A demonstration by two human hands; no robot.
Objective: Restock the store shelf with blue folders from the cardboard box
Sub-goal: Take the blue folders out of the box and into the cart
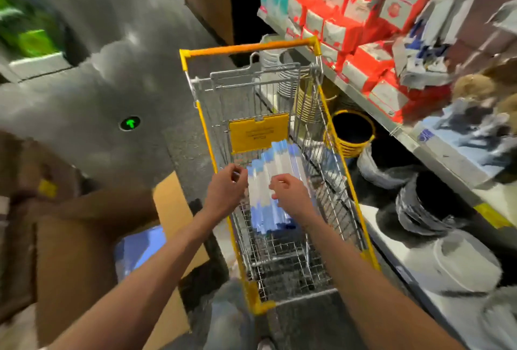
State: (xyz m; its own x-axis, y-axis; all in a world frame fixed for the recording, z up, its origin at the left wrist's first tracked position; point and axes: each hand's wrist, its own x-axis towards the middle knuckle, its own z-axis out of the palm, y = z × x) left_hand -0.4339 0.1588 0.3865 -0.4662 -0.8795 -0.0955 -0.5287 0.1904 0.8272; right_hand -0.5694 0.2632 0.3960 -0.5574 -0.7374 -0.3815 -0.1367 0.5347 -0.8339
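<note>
A green arrow (pixel 129 123) marks the floor (pixel 112 75); no text readable.

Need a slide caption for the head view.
Left hand and right hand at a stack of blue folders in a shopping cart beside the shelf.

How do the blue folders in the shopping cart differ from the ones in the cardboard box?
The cart folders lie in the wire cart; the box folders lie in the cardboard box. The cart folders show as a fanned stack banded white and blue; the box folders show only one glossy blue patch. The left hand and right hand are at the cart folders; nothing touches the box folders. Both are blue.
</note>
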